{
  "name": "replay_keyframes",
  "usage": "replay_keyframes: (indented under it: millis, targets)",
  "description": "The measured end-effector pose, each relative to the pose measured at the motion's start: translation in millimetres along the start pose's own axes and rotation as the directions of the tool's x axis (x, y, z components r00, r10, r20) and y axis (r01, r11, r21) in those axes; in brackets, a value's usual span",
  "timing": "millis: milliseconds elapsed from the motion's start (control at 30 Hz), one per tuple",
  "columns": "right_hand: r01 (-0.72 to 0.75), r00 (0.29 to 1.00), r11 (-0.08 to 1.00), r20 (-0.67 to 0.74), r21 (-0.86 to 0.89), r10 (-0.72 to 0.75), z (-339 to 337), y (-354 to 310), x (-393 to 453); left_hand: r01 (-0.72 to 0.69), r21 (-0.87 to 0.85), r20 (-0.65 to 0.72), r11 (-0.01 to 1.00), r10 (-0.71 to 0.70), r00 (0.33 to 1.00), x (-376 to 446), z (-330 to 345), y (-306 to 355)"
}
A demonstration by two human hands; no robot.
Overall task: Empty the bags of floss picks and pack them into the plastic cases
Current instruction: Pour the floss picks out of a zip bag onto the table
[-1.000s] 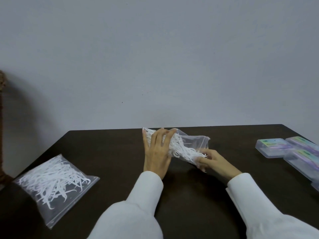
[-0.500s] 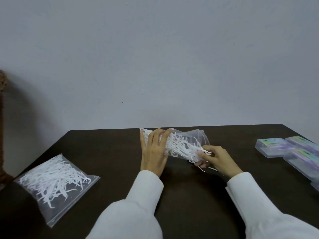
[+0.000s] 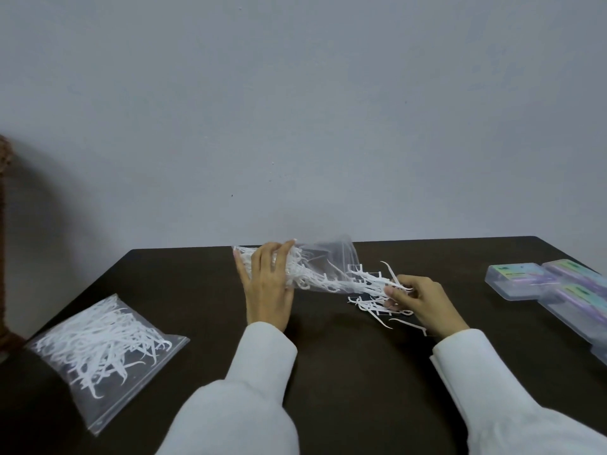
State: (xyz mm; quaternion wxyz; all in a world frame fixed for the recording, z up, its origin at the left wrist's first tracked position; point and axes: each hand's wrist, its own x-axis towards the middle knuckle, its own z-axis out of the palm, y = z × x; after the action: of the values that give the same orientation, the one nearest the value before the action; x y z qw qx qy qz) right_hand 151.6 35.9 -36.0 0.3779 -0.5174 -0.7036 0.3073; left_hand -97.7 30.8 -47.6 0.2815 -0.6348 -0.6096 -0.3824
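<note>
At the table's (image 3: 328,372) left edge a sealed bag (image 3: 105,349) of floss picks lies flat, well apart from my hands. My left hand (image 3: 267,284) grips the closed end of the open bag (image 3: 323,266), lifted and tipped so its mouth faces right — white picks (image 3: 368,282) spill from it onto the dark wood. My right hand (image 3: 418,298) curls round a clump of those picks at the bag's mouth, and to the far right the plastic cases (image 3: 542,284) sit closed together.

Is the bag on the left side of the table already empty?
No, the left bag is full of white floss picks.
</note>
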Motion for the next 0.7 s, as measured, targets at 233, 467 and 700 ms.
replay_keyframes:
  millis: [233,467,700]
  targets:
    - [-0.011,1.000,0.972,0.002,-0.234,0.012,-8.4,11.2,2.5,0.104,0.034,0.003,0.994,-0.104,0.995,3.6,-6.3,-10.0]
    - [-0.033,0.999,0.955,0.014,-0.295,0.039,-8.2,17.8,6.6,0.157,0.019,-0.020,0.987,-0.157,0.987,4.9,-9.1,-13.3]
    - [-0.038,0.999,0.943,0.018,-0.331,0.047,-9.3,16.3,4.0,0.184,-0.003,-0.040,0.983,-0.184,0.982,6.7,-8.5,-12.9]
